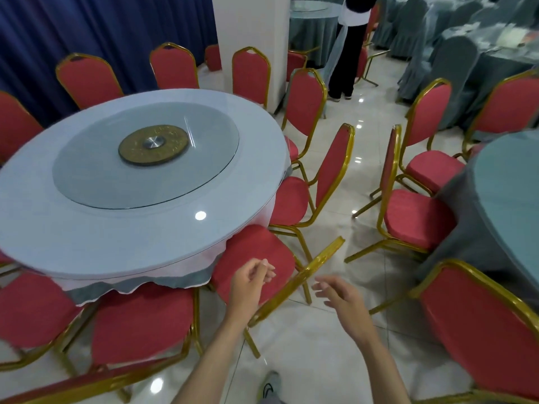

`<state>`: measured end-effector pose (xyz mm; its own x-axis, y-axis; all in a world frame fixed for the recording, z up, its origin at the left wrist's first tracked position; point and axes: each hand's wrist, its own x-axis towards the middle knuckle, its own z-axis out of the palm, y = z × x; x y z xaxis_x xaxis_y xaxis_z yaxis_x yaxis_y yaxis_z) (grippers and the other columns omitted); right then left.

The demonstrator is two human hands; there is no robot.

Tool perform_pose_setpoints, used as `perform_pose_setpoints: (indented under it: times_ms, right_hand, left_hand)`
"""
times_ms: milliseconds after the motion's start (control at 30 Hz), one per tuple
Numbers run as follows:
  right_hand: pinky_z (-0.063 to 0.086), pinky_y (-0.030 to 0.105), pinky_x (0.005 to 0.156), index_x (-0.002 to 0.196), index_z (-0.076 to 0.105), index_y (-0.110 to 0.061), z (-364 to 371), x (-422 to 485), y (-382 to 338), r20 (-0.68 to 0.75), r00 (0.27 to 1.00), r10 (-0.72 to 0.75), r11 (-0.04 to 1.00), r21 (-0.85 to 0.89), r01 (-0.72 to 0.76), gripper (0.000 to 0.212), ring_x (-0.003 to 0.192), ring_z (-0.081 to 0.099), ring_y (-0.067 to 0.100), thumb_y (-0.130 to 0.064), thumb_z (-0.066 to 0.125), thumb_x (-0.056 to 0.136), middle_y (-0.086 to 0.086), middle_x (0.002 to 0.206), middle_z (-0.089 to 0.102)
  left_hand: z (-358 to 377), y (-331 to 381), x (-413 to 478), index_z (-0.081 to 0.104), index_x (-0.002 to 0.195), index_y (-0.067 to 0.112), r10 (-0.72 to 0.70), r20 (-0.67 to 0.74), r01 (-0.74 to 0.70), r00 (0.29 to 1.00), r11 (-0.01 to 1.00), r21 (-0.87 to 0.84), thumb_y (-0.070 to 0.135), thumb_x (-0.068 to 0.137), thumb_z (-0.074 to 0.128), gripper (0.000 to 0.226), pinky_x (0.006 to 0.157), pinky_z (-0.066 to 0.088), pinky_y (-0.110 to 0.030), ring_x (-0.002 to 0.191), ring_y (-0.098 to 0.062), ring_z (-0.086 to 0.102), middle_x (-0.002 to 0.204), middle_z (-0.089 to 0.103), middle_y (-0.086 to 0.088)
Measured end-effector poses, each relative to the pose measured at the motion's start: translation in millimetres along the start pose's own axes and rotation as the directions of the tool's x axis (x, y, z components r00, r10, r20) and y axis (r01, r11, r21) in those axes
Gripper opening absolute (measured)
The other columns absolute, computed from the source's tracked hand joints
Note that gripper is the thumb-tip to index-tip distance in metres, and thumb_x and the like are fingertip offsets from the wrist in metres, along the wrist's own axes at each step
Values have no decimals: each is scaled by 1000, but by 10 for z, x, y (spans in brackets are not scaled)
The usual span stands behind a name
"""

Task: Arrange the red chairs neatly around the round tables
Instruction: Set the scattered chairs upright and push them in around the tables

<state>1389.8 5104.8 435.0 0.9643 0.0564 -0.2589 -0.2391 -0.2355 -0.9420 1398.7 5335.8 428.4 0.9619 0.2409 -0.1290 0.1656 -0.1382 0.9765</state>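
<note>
Left hand (251, 279) and right hand (341, 295) (both loose) flank the red chair (256, 248).

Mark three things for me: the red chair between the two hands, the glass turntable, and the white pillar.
Red chair (250, 246): head view, on its seat cushion.
Glass turntable (87, 170): head view, on bare glass left of the gold hub.
White pillar (250, 21): head view, on its front face above the chair back.
</note>
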Motion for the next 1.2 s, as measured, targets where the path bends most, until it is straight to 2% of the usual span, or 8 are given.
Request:
perform_pose_setpoints:
  times_ms: [167, 433, 667, 767, 900, 1067, 1133, 1200]
  right_hand:
    - [56, 35, 88, 109, 74, -29, -126, 659, -150, 57, 998, -31, 998, -53, 34, 20, 98, 71, 8, -25, 54, 106, -11, 103, 76]
    - [58, 22, 78, 106, 73, -26, -285, 1505, -158, 205, 977, -52, 990, -116, 77, 20, 92, 72, 7, -21, 54, 106, -8, 96, 76]
    - [60, 30, 82, 107, 74, -22, -656, 2198, 192, 402, 914, 56, 989, -150, 6, 17, 97, 74, 19, -16, 58, 104, 2, 98, 77]
    - [59, 28, 87, 110, 75, -27, -785, 2384, 313, 526, 850, 31, 981, -180, 75, 15, 98, 72, 11, -23, 63, 102, -4, 100, 77]
    - [52, 25, 93, 108, 74, -35, -782, 2490, 584, 660, 749, -49, 911, -277, 304, 17, 102, 64, 0, -27, 60, 104, -16, 105, 71]
    - [44, 25, 96, 103, 64, -53, -781, 2474, 815, 686, 697, -207, 824, -262, 502, 17, 111, 55, 0, -38, 55, 104, -24, 107, 66]
    - [40, 22, 94, 103, 64, -51, -800, 2484, 783, 711, 669, -219, 820, -238, 521, 11, 113, 52, -1, -55, 54, 98, -23, 107, 65]
    - [38, 22, 96, 103, 65, -47, -789, 2510, 768, 734, 632, -248, 802, -210, 559, 37, 116, 48, -4, -76, 47, 90, -23, 111, 63]
  left_hand:
    - [163, 61, 340, 74, 87, 20, -24, -15, 24, 1000, 1000, 6, 30, 105, 55, 28, 78, 60, -31, 83, -14, 73, 82, 76, 4]
    - [380, 16, 640, 74, 89, 20, -87, -175, 91, 981, 996, 14, 31, 106, 55, 27, 78, 58, -24, 83, -9, 73, 83, 76, 6]
    - [769, -45, 695, 74, 86, 16, -161, -382, 177, 910, 984, 8, 25, 105, 56, 27, 83, 58, -35, 81, -13, 74, 80, 76, 2]
    - [937, -90, 588, 73, 83, 14, -214, -450, 255, 867, 967, 31, 24, 104, 57, 29, 82, 55, -34, 79, -8, 71, 80, 76, 4]
    - [1153, -301, 352, 73, 83, 22, -233, -498, 327, 836, 938, 110, 24, 104, 58, 27, 78, 54, -32, 77, -2, 67, 79, 72, 15]
    - [1345, -658, 132, 71, 85, 24, -229, -513, 379, 827, 902, 208, 42, 104, 54, 31, 79, 56, -48, 80, -15, 67, 80, 70, 3]
    - [1385, -719, 102, 69, 84, 20, -178, -528, 336, 831, 915, 221, 54, 104, 47, 45, 73, 55, -49, 76, -17, 66, 76, 68, 2]
    - [1415, -620, 94, 68, 81, 20, -126, -517, 305, 847, 911, 277, 63, 102, 44, 53, 68, 53, -41, 70, -13, 64, 72, 65, 4]
